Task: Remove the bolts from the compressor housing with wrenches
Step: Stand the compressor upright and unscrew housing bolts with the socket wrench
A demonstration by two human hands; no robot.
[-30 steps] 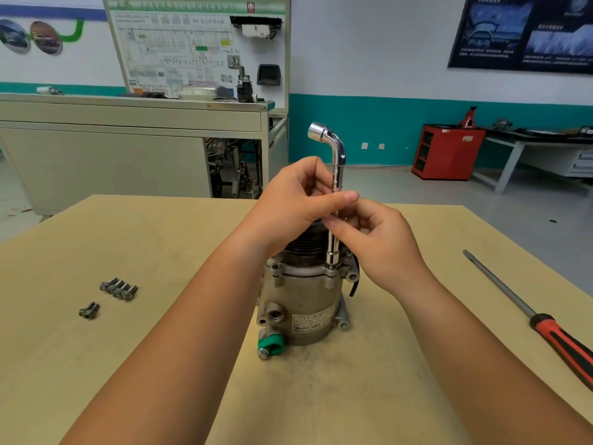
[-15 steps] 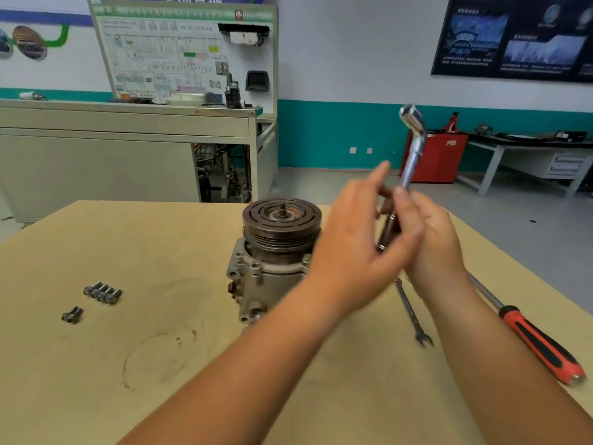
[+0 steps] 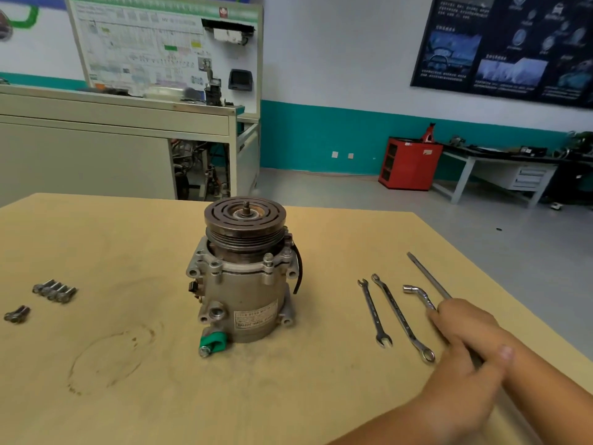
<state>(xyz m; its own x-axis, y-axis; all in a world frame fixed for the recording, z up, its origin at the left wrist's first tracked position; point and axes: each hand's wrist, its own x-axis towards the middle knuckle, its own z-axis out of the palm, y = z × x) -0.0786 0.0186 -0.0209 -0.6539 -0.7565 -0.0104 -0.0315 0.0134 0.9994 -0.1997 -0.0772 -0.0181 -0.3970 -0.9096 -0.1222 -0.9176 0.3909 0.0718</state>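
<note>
Head view: compressor [image 3: 244, 293] stands upright mid-table [image 3: 128, 396], with a cast grey housing and a dark grooved pulley on top. Right hand [image 3: 462, 319] curls over the shaft of the chromed L-shaped socket wrench [image 3: 417, 292], which lies beside two slim combination wrenches [image 3: 373, 311]. Left hand [image 3: 465, 390] is blurred just beside it; grasp not determinable. Loose bolts [image 3: 54, 290] lie far left. Judgement: tool change between bolts. The next move calls for a wrench matched to a remaining flange bolt, seated squarely.
</note>
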